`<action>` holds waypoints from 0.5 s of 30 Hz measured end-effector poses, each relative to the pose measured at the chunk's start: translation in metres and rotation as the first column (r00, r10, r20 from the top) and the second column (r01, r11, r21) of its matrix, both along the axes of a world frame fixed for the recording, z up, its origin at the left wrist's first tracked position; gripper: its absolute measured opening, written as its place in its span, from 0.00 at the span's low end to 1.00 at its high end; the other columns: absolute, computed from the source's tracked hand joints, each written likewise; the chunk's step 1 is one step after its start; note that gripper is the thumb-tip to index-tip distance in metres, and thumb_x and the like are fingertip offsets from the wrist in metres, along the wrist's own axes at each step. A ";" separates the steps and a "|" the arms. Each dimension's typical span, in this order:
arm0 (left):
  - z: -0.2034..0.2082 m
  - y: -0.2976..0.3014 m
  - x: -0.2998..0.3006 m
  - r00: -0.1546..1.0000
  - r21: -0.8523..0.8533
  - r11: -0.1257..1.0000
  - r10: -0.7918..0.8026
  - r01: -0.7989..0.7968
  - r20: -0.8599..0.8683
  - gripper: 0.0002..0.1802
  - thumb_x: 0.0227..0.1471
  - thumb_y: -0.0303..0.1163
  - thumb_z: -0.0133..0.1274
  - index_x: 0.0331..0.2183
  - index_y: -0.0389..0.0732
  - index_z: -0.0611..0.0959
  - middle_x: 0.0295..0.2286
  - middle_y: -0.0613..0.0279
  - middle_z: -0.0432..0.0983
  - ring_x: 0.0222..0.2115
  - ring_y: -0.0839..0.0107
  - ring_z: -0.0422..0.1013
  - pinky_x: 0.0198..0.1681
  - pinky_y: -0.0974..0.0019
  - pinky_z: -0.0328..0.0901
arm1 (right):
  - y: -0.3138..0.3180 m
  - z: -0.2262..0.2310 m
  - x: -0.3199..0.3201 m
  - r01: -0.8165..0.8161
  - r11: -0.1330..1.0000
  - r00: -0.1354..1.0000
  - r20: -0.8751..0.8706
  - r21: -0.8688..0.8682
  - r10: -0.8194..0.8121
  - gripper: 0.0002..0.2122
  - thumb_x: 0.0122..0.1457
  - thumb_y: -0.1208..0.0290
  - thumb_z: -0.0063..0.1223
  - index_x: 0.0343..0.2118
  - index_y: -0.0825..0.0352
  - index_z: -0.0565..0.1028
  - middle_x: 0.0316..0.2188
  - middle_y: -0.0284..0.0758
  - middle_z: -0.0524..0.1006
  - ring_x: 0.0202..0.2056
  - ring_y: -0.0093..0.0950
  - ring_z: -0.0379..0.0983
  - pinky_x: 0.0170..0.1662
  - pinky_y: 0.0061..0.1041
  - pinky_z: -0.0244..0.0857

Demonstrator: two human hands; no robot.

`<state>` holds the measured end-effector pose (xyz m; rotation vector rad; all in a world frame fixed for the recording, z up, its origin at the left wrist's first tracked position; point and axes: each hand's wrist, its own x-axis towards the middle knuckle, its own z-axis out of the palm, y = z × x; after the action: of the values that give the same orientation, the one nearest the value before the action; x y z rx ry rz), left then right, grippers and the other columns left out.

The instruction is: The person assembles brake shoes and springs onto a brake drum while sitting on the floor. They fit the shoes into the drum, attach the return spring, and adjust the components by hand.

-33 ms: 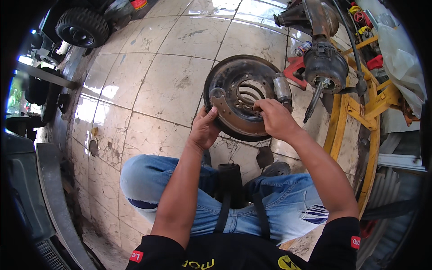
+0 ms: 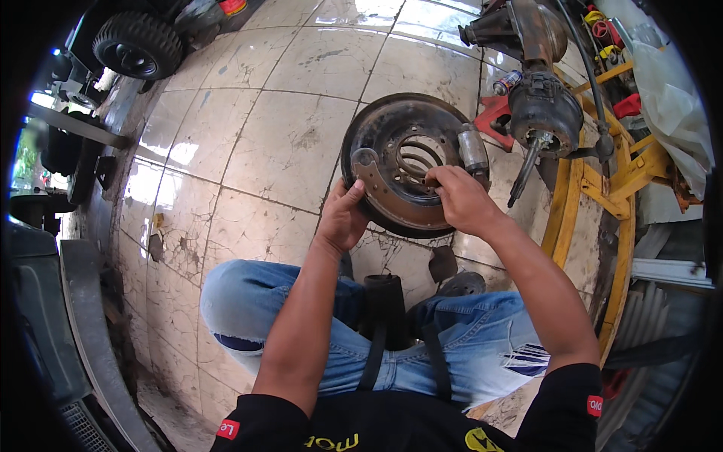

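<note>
A round black brake backing plate is in front of me, low over the tiled floor, with a hole in its middle. Along its near left side lies a curved brown brake shoe. My left hand is closed on the plate's left rim, its thumb pressing on the shoe. At the inner edge of the shoe, right of the hole, my right hand has its fingers pinched together; what is in them is hidden. A grey wheel cylinder sits on the plate's right side. Curved metal rings show within the hole.
Beyond the plate on the right stands an axle assembly with a protruding shaft, beside a red stand and a yellow metal frame. A dark flat piece lies near my foot. A tyre is far left.
</note>
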<state>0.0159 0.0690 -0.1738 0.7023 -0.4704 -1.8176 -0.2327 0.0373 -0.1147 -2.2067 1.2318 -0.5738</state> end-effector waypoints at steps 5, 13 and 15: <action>-0.001 -0.001 -0.012 0.989 0.062 0.989 0.136 -0.133 -0.050 0.21 0.65 0.40 0.45 0.55 0.39 0.70 0.50 0.57 0.73 0.51 0.63 0.70 0.58 0.55 0.63 | -0.003 0.009 0.002 0.051 0.981 0.993 0.095 0.186 -0.069 0.10 0.60 0.78 0.50 0.45 0.66 0.71 0.39 0.44 0.76 0.45 0.46 0.71 0.47 0.41 0.65; 0.003 0.002 -0.039 0.924 -0.008 0.931 0.363 -0.365 0.123 0.20 0.66 0.45 0.45 0.49 0.38 0.74 0.44 0.59 0.76 0.44 0.69 0.73 0.49 0.64 0.69 | 0.002 0.006 0.003 0.028 0.994 0.999 0.046 -0.101 -0.023 0.10 0.56 0.80 0.54 0.42 0.67 0.76 0.37 0.42 0.78 0.41 0.44 0.74 0.45 0.39 0.67; -0.003 0.000 -0.044 0.878 -0.030 0.897 0.438 -0.441 0.192 0.21 0.65 0.46 0.47 0.48 0.38 0.74 0.42 0.60 0.76 0.41 0.72 0.73 0.47 0.66 0.70 | 0.004 0.004 0.005 0.026 0.988 0.999 0.048 -0.152 -0.019 0.10 0.55 0.81 0.54 0.41 0.67 0.76 0.36 0.41 0.78 0.41 0.43 0.74 0.45 0.38 0.68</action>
<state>-0.0277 0.0688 -0.1765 0.9210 -0.3857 -1.3303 -0.2274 0.0411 -0.1112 -2.2932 1.2273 -0.7463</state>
